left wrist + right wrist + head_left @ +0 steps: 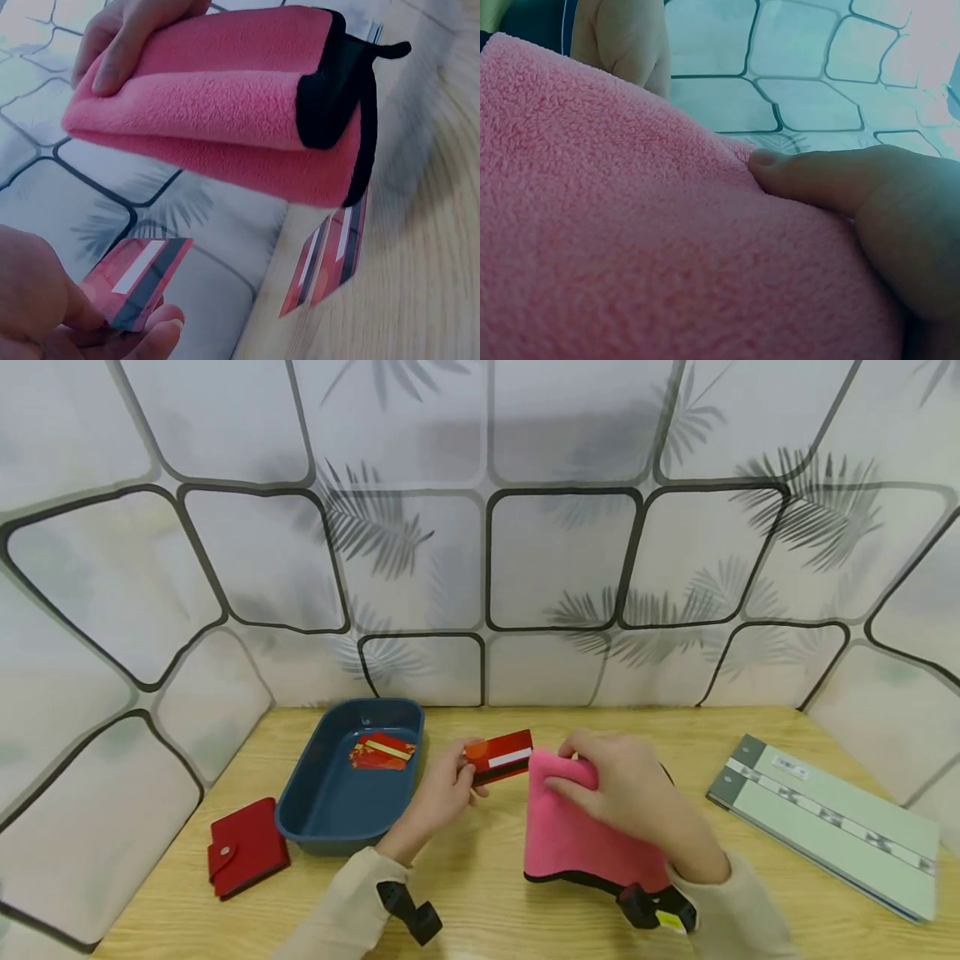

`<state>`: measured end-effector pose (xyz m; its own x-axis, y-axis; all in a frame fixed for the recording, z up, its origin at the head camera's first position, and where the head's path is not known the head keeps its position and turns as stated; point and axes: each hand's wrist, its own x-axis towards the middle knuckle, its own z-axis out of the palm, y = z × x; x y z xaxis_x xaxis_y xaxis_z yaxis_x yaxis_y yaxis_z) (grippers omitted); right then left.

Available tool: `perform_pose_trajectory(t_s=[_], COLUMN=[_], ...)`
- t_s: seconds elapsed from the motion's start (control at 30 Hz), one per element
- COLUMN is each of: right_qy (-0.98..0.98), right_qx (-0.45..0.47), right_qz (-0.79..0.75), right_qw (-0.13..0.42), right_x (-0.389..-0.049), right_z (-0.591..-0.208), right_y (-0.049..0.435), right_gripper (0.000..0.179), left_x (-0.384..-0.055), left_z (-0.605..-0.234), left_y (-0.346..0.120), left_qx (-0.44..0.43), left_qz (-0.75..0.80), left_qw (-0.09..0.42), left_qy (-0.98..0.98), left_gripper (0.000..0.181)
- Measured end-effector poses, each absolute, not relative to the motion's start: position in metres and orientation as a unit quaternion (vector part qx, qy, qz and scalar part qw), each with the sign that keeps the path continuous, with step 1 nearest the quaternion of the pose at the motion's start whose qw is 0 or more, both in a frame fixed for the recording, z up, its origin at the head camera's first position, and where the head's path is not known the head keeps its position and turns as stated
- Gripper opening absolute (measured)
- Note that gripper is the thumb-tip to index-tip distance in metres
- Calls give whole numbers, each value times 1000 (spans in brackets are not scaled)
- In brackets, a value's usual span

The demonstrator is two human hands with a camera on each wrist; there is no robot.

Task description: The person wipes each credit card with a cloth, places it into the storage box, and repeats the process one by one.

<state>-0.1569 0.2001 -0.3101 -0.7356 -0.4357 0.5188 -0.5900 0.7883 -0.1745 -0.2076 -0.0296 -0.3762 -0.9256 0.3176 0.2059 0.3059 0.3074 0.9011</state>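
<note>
My left hand [440, 785] pinches a red card [498, 757] with a white strip and a black band between thumb and fingers, raised above the table. Just right of it, my right hand [618, 781] grips a folded pink cloth [585, 852] with black edging by its upper edge. In the left wrist view the cloth [217, 112] hangs with a small black loop at one corner. More red cards [326, 259] lie on the wood beneath it; the cloth hides them in the head view. The right wrist view is mostly filled by the fuzzy cloth [645, 225], with the thumb pressing it.
A blue tray [345, 810] holding several red and gold cards [382, 750] stands to the left. A red wallet with a snap strap [247, 847] lies beside it. At the right lies a pale green binder [825, 827]. A patterned backdrop [562, 560] encloses the wooden table.
</note>
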Motion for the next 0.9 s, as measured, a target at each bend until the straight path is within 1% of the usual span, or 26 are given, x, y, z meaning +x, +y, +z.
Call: perform_pose_trajectory(t_s=[0.13,0.3,0.37,0.63,0.77,0.9], right_qy=[-910,-902,-900,-902,-909,-911], right_qx=[300,317,320,295,272,259], right_qz=[178,192,195,184,180,190], right_qw=[224,222,222,256,260,259], right_x=[-155,-154,-154,-156,-156,-156], right_z=[-312,-315,-316,-317,-316,-318], right_y=[195,191,189,191,194,194], right_gripper=[23,22,22,23,24,30], left_x=[-204,-199,-197,-192,-190,-185], left_z=[-373,-366,-362,-355,-355,-357], left_y=[-20,-4,1,13,14,13], left_qx=[214,255,265,270,279,290], left_qz=[564,567,571,599,627,639], left_qw=[10,-7,-10,-1,30,42], left_qy=[798,783,777,754,727,711], left_gripper=[35,14,10,14,17,18])
